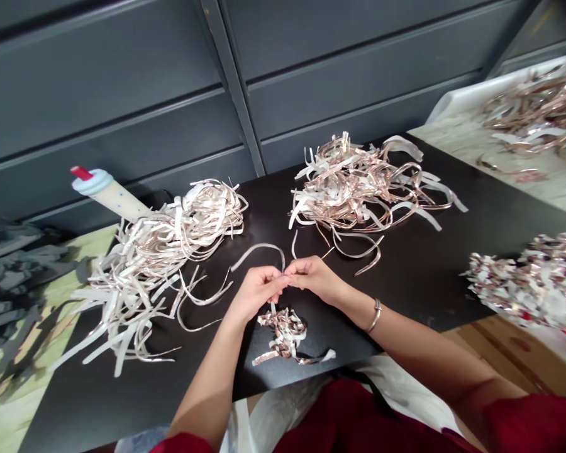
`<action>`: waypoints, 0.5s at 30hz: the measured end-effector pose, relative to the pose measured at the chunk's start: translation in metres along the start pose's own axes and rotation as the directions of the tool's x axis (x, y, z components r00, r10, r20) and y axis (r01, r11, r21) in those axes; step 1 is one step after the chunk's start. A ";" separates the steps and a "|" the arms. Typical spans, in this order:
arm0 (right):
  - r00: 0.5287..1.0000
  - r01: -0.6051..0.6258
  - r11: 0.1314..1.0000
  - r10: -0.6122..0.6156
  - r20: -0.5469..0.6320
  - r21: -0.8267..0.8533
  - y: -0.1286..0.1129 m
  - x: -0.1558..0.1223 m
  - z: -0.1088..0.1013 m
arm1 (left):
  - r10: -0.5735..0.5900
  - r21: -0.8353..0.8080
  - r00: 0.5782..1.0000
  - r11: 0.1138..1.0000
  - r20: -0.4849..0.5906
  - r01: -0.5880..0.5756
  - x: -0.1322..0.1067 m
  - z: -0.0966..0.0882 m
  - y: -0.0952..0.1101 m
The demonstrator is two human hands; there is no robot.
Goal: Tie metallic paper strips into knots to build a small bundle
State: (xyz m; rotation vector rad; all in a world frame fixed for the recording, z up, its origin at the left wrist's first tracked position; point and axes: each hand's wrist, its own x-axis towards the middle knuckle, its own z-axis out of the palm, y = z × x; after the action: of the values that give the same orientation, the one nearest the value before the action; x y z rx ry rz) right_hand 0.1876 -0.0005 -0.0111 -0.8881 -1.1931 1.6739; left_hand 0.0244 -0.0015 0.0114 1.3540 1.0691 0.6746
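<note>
My left hand (pixel 259 290) and my right hand (pixel 314 278) meet over the middle of the black table, fingertips pinched together and touching. Between them they hold a thin shiny strip (pixel 264 246), whose loose end curves up and to the left beyond my fingers. Just below my hands lies a small bunch of crinkled rose-gold and white strips (pixel 285 336); a short pale piece runs from it up to my left fingers. A silvery bracelet circles my right wrist. My fingers hide the exact spot where the strip is gripped.
Heaps of long strips lie at the left (pixel 170 245) and back right (pixel 358 182). A pale cup-like container with a red top (pixel 117 192) leans behind the left heap. Crinkled strips (pixel 538 277) sit at the right edge, dark scraps (pixel 14 283) far left. Grey panels (pixel 358 56) stand behind.
</note>
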 end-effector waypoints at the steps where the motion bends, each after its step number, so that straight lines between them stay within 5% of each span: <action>1: 1.000 0.006 1.000 -0.006 0.012 -0.001 0.000 0.000 0.000 | 0.006 0.034 1.000 0.999 0.022 -0.007 -0.001 -0.002 0.001; 9: 0.959 -0.117 0.966 0.049 0.280 0.232 0.001 0.003 -0.013 | 0.010 0.041 0.985 0.999 0.175 -0.018 -0.005 -0.008 0.002; 12: 0.953 -0.154 0.944 0.063 0.298 0.292 0.002 0.006 -0.018 | 0.092 0.010 0.991 0.996 0.097 -0.094 -0.002 -0.005 -0.002; 15: 0.973 -0.088 0.972 0.038 0.226 0.216 0.001 0.007 -0.021 | 0.245 0.168 0.969 0.957 -0.024 -0.238 0.001 -0.002 -0.001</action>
State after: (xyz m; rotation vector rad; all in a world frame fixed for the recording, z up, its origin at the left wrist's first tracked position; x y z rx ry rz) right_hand 0.2040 0.0132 -0.0187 -0.6172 -1.1008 1.9555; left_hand 0.0229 -0.0005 0.0102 1.6373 1.0212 0.8133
